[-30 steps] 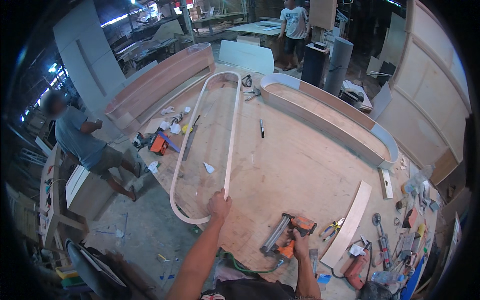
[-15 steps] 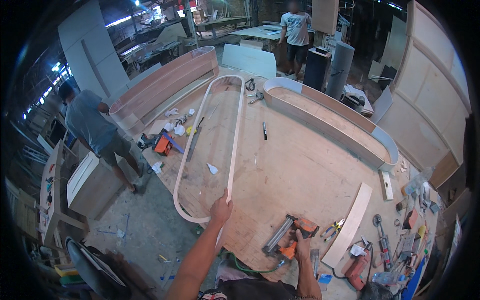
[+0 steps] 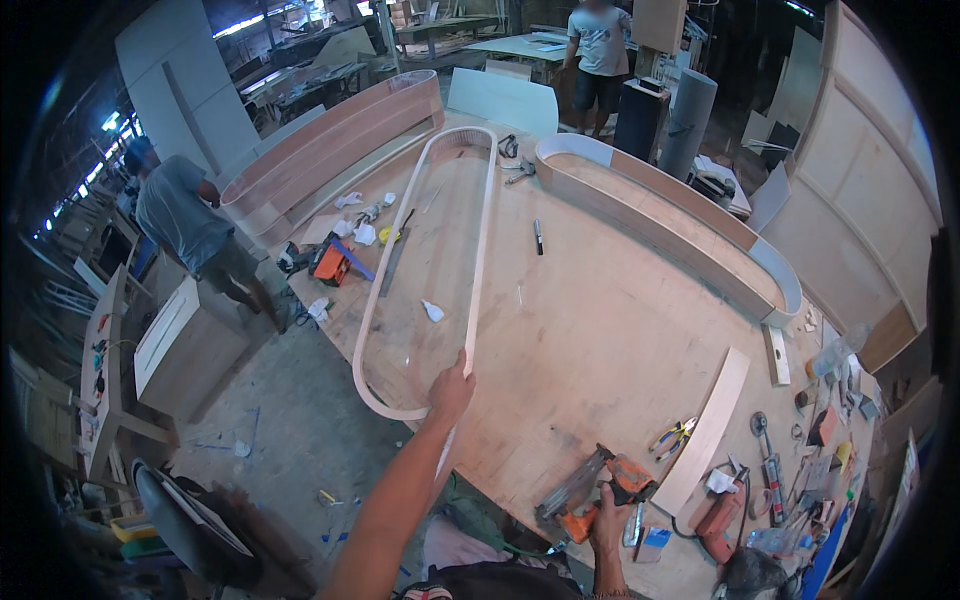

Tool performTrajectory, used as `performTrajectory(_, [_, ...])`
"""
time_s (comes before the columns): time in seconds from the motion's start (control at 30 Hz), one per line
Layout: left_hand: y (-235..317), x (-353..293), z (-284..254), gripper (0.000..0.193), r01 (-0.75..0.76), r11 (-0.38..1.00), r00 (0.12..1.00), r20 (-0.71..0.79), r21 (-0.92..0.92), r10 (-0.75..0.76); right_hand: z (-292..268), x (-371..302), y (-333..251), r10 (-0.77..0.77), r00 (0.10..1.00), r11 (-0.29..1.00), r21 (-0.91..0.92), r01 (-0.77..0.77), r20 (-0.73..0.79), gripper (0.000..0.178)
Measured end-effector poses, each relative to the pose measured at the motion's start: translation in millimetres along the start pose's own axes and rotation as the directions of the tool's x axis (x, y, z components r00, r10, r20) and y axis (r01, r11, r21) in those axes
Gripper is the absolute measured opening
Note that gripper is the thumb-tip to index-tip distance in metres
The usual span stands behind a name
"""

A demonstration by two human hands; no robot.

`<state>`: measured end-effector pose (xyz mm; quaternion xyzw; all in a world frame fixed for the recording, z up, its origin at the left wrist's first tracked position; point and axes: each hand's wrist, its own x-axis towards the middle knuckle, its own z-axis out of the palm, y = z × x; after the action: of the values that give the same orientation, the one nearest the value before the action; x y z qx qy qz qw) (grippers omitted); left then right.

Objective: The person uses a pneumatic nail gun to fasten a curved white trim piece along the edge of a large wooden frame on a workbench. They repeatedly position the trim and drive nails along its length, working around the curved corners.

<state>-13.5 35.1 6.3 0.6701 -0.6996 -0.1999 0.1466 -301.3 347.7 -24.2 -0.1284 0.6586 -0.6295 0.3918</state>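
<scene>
I see my left hand (image 3: 452,385) stretched out over the near edge of the counter (image 3: 600,330), its fingers wrapped around the right rail of a long oval wooden frame (image 3: 480,250), close to that frame's near curved end. The frame lies flat on the plywood counter and runs away from me toward the far side, its near bend hanging slightly over the counter's left edge. My right hand (image 3: 606,520) is lower and to the right, closed on the handle of an orange and grey nail gun (image 3: 590,488) that rests on the counter close to my body. The two hands are well apart, with the frame wholly on the left hand's side.

Inside the frame's loop lies a small crumpled white scrap (image 3: 432,311); I cannot tell what it is. Just left of the frame sit an orange power tool (image 3: 331,265) and some white rags (image 3: 362,215). A dark marker (image 3: 538,236) lies to the right of the frame. Beyond it a long curved trough-like wooden form (image 3: 680,225) lies open at the top; I can make out nothing inside it. A curved flat board (image 3: 712,430) lies right of the nail gun, with pliers (image 3: 672,436) just beside it. A person in a grey shirt (image 3: 185,220) stands at the left of the counter.
</scene>
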Motion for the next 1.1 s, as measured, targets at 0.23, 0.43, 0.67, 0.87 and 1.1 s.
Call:
performTrajectory(0.23, [4.8,1.9,-6.0,0.072,0.033,0.999,0.997,0.063,0.018,-0.034,5.8,-72.6,-7.6,-0.132,0.983,0.99,-0.024,0.136,0.131,0.048])
performTrajectory(0.43, [1.2,12.1,5.3,0.077,-0.015,0.998,0.997,0.068,-0.067,0.019,-9.9,-128.2,58.0,-0.155,0.98,0.963,-0.203,0.179,0.129,0.053])
performTrajectory(0.67, [-12.5,10.1,7.3,0.081,-0.142,0.981,0.987,0.055,-0.133,0.151,36.9,-231.3,56.6,-0.07,0.995,0.997,-0.026,0.071,0.066,0.053])
performTrajectory(0.87, [-30.7,15.9,7.1,0.074,-0.197,0.954,0.973,0.071,-0.226,0.218,58.2,-258.6,39.9,0.05,0.989,0.995,0.078,-0.061,0.14,0.056])
performTrajectory(1.1, [-49.1,20.5,15.0,0.077,-0.119,0.984,0.959,0.243,-0.129,0.148,103.3,-298.6,5.4,0.13,0.989,0.978,0.171,-0.117,-0.07,0.036])
